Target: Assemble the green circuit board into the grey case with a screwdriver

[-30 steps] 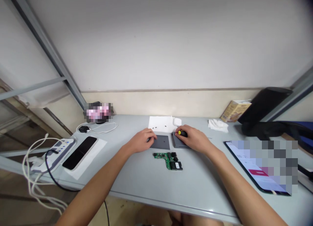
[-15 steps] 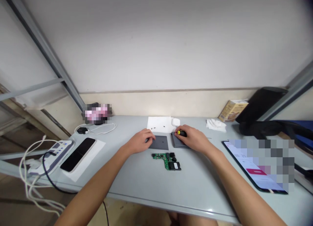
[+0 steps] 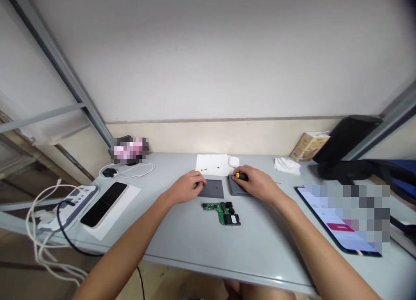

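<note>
My left hand (image 3: 187, 187) is curled at the left end of a flat dark grey plate (image 3: 212, 189). A small dark thing shows at its fingertips, too hidden to name. My right hand (image 3: 256, 183) is closed around a screwdriver (image 3: 240, 176) with a black and yellow handle; its thin shaft sticks out past the hand on the right. The same hand's fingers rest on a dark grey shallow case (image 3: 234, 188), partly covered by the hand. In front of both lies a green circuit board (image 3: 221, 212) with black parts and a white label.
Behind my hands, several tiny dark screws lie on white paper (image 3: 211, 160) beside a white earbud case (image 3: 233, 162). A phone (image 3: 104, 204) and power strip (image 3: 69, 207) are left; a tablet (image 3: 336, 222), crumpled tissue (image 3: 287, 165) and carton (image 3: 310, 146) are right.
</note>
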The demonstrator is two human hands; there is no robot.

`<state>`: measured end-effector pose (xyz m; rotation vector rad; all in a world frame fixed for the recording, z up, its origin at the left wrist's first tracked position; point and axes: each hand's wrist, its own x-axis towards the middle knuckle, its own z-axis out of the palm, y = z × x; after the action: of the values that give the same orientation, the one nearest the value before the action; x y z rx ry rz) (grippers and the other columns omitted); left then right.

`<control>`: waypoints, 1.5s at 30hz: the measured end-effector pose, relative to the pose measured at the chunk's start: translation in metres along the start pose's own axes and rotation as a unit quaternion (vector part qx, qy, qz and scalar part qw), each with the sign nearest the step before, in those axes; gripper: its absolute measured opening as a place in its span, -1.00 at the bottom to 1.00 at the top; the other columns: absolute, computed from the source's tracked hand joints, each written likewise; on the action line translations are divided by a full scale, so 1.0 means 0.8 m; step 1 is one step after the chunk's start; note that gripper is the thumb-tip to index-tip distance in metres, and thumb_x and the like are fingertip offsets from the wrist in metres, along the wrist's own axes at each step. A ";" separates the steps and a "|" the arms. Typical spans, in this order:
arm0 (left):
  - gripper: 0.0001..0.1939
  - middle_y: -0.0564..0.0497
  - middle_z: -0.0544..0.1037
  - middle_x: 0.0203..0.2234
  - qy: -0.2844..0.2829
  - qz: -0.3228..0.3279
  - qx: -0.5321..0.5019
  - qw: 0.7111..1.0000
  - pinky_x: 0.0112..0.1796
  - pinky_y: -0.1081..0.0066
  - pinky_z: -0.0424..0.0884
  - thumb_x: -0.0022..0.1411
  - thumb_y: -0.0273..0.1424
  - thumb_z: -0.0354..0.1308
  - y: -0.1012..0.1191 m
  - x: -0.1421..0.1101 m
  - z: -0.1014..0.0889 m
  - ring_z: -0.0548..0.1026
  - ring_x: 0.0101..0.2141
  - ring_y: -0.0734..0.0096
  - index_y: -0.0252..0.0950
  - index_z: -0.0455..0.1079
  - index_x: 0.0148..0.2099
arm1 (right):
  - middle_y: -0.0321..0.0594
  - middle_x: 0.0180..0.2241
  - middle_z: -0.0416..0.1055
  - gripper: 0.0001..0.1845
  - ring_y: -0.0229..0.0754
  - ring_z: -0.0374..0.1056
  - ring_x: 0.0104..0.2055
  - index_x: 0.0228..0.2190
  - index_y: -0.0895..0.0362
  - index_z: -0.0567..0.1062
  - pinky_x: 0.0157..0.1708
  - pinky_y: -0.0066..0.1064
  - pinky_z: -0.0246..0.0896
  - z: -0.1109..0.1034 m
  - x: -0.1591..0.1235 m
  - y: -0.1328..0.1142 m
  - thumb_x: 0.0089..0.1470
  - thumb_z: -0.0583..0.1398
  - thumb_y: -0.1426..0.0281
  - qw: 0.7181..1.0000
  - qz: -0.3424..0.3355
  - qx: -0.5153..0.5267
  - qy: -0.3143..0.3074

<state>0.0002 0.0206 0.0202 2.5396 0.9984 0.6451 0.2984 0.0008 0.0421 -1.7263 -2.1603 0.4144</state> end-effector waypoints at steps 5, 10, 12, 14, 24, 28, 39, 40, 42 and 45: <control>-0.74 -0.05 0.60 -0.19 0.003 0.001 0.001 1.000 -0.03 0.26 0.48 0.35 -0.53 0.04 0.002 0.001 0.000 0.54 -0.10 0.23 -0.22 0.55 -0.13 | -0.22 -0.03 0.58 -0.76 -0.04 0.52 -0.09 -0.15 -0.06 0.59 -0.24 -0.33 0.23 0.000 0.001 0.001 0.32 0.13 0.20 1.000 -0.002 0.001 0.002; -0.74 -0.04 0.60 -0.18 0.003 0.002 0.001 1.000 -0.02 0.26 0.48 0.35 -0.53 0.04 0.002 0.000 0.000 0.54 -0.09 0.24 -0.21 0.55 -0.12 | -0.20 -0.04 0.58 -0.77 -0.03 0.52 -0.09 -0.16 -0.04 0.59 -0.24 -0.33 0.24 0.001 0.002 0.002 0.31 0.15 0.21 1.000 -0.007 0.005 0.007; -0.74 -0.04 0.60 -0.18 0.002 0.001 0.000 1.000 -0.03 0.26 0.48 0.36 -0.53 0.04 0.002 0.000 0.000 0.54 -0.09 0.24 -0.21 0.55 -0.12 | -0.20 -0.04 0.59 -0.77 -0.03 0.52 -0.09 -0.16 -0.04 0.59 -0.24 -0.33 0.24 0.002 0.002 0.003 0.31 0.15 0.20 1.000 -0.011 0.005 0.009; -0.75 -0.04 0.60 -0.18 0.001 -0.001 0.000 1.000 -0.03 0.25 0.48 0.36 -0.52 0.04 0.002 0.000 0.000 0.54 -0.09 0.23 -0.21 0.55 -0.12 | -0.20 -0.05 0.59 -0.76 -0.04 0.52 -0.10 -0.16 -0.04 0.59 -0.24 -0.33 0.24 0.002 0.002 0.004 0.31 0.14 0.20 1.000 -0.014 0.003 0.012; -0.74 -0.04 0.61 -0.20 0.008 0.012 0.002 1.000 -0.03 0.26 0.48 0.36 -0.54 0.04 0.004 0.001 0.003 0.54 -0.09 0.24 -0.22 0.55 -0.13 | -0.21 -0.04 0.57 -0.76 -0.04 0.51 -0.09 -0.15 -0.05 0.58 -0.26 -0.34 0.20 -0.001 0.000 -0.004 0.33 0.12 0.20 1.000 0.002 -0.013 -0.001; -0.74 -0.05 0.62 -0.20 0.010 0.011 0.003 1.000 -0.03 0.26 0.48 0.36 -0.54 0.03 0.007 0.001 0.003 0.54 -0.09 0.24 -0.22 0.55 -0.12 | -0.19 -0.05 0.57 -0.74 -0.03 0.51 -0.09 -0.14 -0.04 0.58 -0.29 -0.34 0.20 -0.002 -0.001 -0.007 0.33 0.12 0.19 1.000 0.002 -0.019 0.002; -0.73 -0.04 0.61 -0.21 0.008 0.011 0.000 1.000 -0.04 0.26 0.48 0.36 -0.54 0.03 0.008 0.001 0.006 0.53 -0.09 0.24 -0.21 0.55 -0.12 | -0.19 -0.04 0.58 -0.73 -0.02 0.51 -0.10 -0.15 -0.04 0.59 -0.31 -0.33 0.20 -0.001 -0.001 -0.005 0.33 0.11 0.18 1.000 -0.005 -0.022 0.011; -0.73 -0.04 0.62 -0.21 0.008 0.012 0.001 1.000 -0.04 0.26 0.48 0.36 -0.54 0.03 0.009 0.001 0.006 0.53 -0.09 0.24 -0.21 0.55 -0.12 | -0.19 -0.04 0.57 -0.73 -0.03 0.51 -0.10 -0.14 -0.05 0.58 -0.30 -0.33 0.20 -0.001 -0.001 -0.005 0.34 0.11 0.18 1.000 -0.004 -0.022 0.010; -0.74 -0.04 0.62 -0.20 0.008 0.012 0.001 1.000 -0.04 0.26 0.48 0.37 -0.53 0.04 0.009 0.001 0.007 0.53 -0.09 0.23 -0.21 0.55 -0.12 | -0.21 -0.04 0.57 -0.74 -0.03 0.51 -0.09 -0.14 -0.05 0.58 -0.30 -0.33 0.19 -0.001 -0.001 -0.005 0.34 0.11 0.18 1.000 -0.002 -0.022 0.008; -0.75 -0.04 0.62 -0.19 0.007 0.011 0.001 1.000 -0.04 0.25 0.48 0.37 -0.53 0.04 0.009 0.001 0.008 0.53 -0.08 0.22 -0.22 0.55 -0.12 | -0.21 -0.05 0.57 -0.74 -0.04 0.51 -0.09 -0.16 -0.04 0.58 -0.30 -0.34 0.19 -0.001 -0.001 -0.006 0.33 0.11 0.18 1.000 -0.003 -0.018 0.009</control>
<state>0.0081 0.0155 0.0187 2.5540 0.9779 0.6702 0.2952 -0.0012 0.0450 -1.7370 -2.1726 0.3595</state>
